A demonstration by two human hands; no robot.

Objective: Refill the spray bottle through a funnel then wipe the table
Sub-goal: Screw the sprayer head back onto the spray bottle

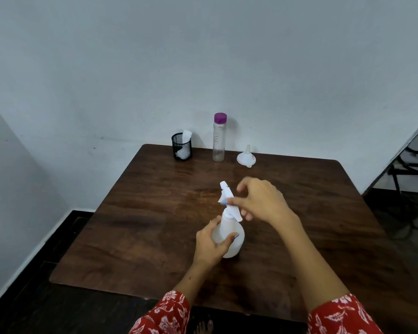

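A white spray bottle (230, 233) stands upright in the middle of the dark wooden table (140, 213). My left hand (211, 242) wraps around its round body. My right hand (260, 201) grips the white trigger head (227, 196) from the right, thumb and fingers around it. A white funnel (246, 157) lies mouth-down at the far edge of the table. Left of it stands a tall clear bottle (219, 138) with a purple cap. A white cloth (185, 138) sticks out of a black mesh cup (182, 147) at the far left.
The table stands against a pale wall. A dark floor shows to the left and right of it. A black metal chair frame (410, 165) stands at the far right. My bare foot (203, 327) shows under the near edge.
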